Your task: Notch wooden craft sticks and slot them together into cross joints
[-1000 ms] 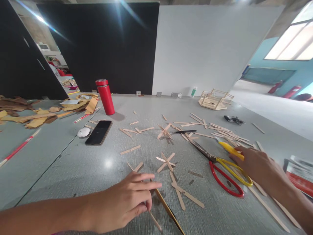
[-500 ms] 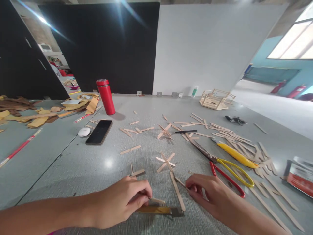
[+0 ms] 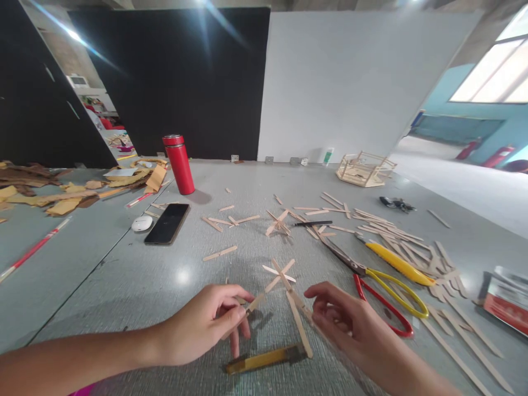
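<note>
My left hand pinches a short wooden craft stick between thumb and forefinger, its other fingers hanging loose. The stick's far end comes close to a star of crossed craft sticks on the table. My right hand has its fingers curled around the near end of another short stick piece, partly hidden by the fingers. Between the hands, a longer craft stick runs from the star down to the dark end of a yellow, bar-shaped tool.
Red-and-yellow-handled shears and a yellow utility knife lie right, by many loose sticks. A second stick star sits farther back. A phone and red flask stand left; a stick frame is back right.
My left hand has lifted off the yellow bar-shaped tool and raised its stick toward the star. My right hand has moved slightly up and left with its stick piece.
</note>
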Demonstrator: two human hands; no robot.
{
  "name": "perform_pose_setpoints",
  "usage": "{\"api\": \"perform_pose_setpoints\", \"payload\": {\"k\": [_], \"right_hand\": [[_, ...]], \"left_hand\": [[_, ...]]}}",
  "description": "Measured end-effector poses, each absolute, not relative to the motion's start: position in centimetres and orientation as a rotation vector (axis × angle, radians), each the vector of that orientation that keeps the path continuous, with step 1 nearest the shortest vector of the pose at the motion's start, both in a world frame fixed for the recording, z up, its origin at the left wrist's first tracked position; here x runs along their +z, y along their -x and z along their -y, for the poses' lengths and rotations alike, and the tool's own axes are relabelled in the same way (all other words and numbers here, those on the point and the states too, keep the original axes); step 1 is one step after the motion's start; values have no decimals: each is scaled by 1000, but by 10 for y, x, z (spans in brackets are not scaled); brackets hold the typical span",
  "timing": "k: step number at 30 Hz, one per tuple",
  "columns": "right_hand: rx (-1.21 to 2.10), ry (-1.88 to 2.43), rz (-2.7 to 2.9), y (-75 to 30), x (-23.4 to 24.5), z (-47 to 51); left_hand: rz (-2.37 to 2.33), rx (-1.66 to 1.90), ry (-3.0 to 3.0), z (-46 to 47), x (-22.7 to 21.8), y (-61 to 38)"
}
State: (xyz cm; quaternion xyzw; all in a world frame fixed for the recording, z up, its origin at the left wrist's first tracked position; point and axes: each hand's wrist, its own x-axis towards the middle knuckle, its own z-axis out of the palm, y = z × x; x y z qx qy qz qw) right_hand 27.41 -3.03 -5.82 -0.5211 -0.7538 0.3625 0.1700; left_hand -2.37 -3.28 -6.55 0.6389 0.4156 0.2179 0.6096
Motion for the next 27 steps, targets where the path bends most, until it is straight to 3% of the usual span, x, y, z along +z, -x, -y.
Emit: {"api": "perform_pose_setpoints", "payload": {"k": [4,14,20,27], "right_hand": [[1404,1329,1841,-258,-58,48],[1478,1286,1641,-241,-74,63],[1274,1115,1900,-244,-77,61],[583,1208,2068,-251,-68,48]], "left_hand": [[-945,587,-1396,33,-62,22],[-865,681,-1357,39,-58,24],[-883,666,-1374,42,-56,23],[-1094,883,-1431,30,-50,30]]}}
